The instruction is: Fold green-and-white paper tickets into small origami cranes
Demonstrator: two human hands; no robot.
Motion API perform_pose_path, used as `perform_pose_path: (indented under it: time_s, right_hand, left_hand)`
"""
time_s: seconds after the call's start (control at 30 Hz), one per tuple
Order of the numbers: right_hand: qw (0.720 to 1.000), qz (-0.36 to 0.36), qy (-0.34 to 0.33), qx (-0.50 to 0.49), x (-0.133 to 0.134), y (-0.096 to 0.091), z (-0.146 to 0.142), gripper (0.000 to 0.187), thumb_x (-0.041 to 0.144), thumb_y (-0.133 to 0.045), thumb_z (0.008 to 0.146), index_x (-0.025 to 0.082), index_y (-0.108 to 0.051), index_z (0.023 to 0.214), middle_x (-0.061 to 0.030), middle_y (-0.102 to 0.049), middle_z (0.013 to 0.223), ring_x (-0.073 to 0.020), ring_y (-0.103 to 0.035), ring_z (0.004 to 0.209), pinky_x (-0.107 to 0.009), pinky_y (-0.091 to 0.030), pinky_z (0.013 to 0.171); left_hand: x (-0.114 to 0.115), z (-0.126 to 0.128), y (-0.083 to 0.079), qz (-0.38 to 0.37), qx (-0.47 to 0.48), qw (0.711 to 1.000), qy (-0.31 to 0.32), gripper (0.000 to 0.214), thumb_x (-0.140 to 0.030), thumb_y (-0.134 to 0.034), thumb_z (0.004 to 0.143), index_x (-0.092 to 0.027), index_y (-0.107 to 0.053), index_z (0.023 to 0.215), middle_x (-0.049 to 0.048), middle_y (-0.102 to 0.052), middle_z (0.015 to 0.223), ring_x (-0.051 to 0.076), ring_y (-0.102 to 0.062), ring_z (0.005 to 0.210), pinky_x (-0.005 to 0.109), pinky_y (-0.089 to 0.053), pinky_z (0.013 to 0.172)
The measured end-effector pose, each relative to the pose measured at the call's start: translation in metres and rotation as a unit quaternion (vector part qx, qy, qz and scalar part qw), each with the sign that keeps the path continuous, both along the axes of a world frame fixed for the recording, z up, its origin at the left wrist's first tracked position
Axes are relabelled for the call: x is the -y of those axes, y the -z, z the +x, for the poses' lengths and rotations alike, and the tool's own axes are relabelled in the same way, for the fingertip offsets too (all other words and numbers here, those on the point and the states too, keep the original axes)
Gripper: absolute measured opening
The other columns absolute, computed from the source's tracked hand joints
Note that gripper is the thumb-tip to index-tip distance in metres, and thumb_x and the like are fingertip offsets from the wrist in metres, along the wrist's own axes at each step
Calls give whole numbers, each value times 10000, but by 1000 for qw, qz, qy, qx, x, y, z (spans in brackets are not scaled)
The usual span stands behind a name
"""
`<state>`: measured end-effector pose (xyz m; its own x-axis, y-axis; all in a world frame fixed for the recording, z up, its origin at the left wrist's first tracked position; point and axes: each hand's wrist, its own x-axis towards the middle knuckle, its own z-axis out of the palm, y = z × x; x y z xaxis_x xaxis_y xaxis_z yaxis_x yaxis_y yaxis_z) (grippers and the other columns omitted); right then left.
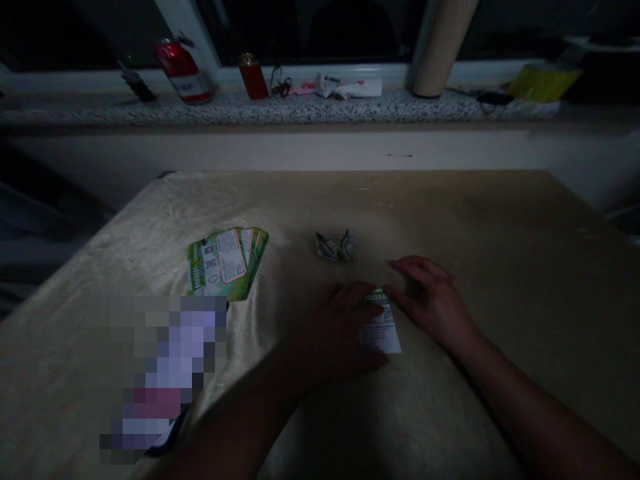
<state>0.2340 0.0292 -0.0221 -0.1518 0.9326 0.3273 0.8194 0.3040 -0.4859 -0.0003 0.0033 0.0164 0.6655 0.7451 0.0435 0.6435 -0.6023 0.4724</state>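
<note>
A small printed paper [382, 330], white with a green top edge, lies on the beige table [500, 253] in front of me. My left hand [340, 333] rests flat on its left side, fingers pressing it down. My right hand [430, 297] lies at its upper right corner, fingers stretched out and touching the paper's top edge. Just beyond the hands sit two little folded paper pieces [337, 245]. A fanned stack of green and white leaflets [226, 261] lies to the left.
A blurred-out flat object [165, 373] lies at the near left of the table. On the stone windowsill [300, 110] behind stand a red can [183, 70], a red lighter [253, 77], a paper packet [350, 87], a cardboard roll [440, 47] and a yellow item [543, 81].
</note>
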Motion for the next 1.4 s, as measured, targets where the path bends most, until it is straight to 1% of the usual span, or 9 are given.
perform_pose_path:
  time_s: [0.17,0.27,0.37,0.53,0.67,0.8,0.97,1.2,1.4]
  right_hand:
    - [1000,6,29,12,1,1,-2,458,467,-739,871,299,-684,1293,-94,-709,1230,-329,-658,1147,-549,-450,1016]
    - [999,2,44,30,2,-1,-6,480,474,-703,898,290,-661,1339,-103,-717,1223,-337,-657,1135,-551,-443,1004]
    - [998,5,47,41,2,-2,-8,467,474,-679,914,284,-660,1340,-103,-720,1220,-337,-649,1148,-547,-438,998]
    - [999,2,19,46,3,-4,-4,444,440,-703,905,300,-671,1325,-94,-702,1246,-321,-645,1175,-551,-428,1034]
    - [999,-15,-8,51,6,-8,2,451,417,-736,882,293,-681,1312,-102,-679,1297,-334,-628,1226,-561,-445,1047]
    - [997,-45,-29,61,9,-11,8,531,423,-773,842,305,-656,1345,-107,-644,1366,-354,-593,1283,-581,-441,1070]
    - [990,-98,-68,78,14,-16,14,688,455,-806,777,305,-591,1412,-116,-538,1500,-380,-496,1386,-604,-398,1121]
    - [978,-150,-102,102,22,-21,17,896,478,-848,690,307,-490,1493,-123,-392,1630,-388,-332,1512,-622,-271,1207]
    - [966,-186,-129,127,25,-23,18,1040,520,-874,649,245,-432,1549,-158,-287,1684,-402,-199,1563,-627,-186,1237]
  left_hand:
    - [-1,0,3,7,1,1000,-2,701,-549,-855,703,-234,-660,1298,101,-504,1546,328,-470,1393,489,-298,1211]
    - [-1,1,4,7,2,1000,4,681,-538,-853,712,-229,-665,1289,102,-501,1554,314,-466,1408,478,-275,1225]
    - [-2,3,4,3,-2,1000,12,686,-534,-854,713,-221,-663,1293,102,-495,1563,309,-468,1414,474,-264,1233]
    - [-2,1,2,-4,-7,1000,9,688,-525,-856,715,-224,-662,1303,93,-480,1583,311,-453,1432,453,-282,1227]
    - [-2,1,1,-5,-4,1000,13,693,-536,-845,728,-233,-652,1321,95,-481,1584,297,-454,1436,448,-267,1236]
    - [-1,0,3,0,2,1000,14,731,-522,-843,736,-240,-620,1373,91,-477,1588,291,-441,1447,443,-268,1237]
    - [0,0,6,14,13,1000,13,681,-523,-841,739,-243,-642,1327,95,-496,1572,299,-450,1439,455,-283,1228]
    - [0,-1,6,27,5,1000,11,660,-532,-843,730,-214,-670,1281,112,-504,1563,322,-477,1409,468,-320,1211]
    - [1,-2,7,27,9,999,16,690,-542,-833,736,-206,-653,1312,119,-498,1565,319,-465,1418,468,-316,1212]
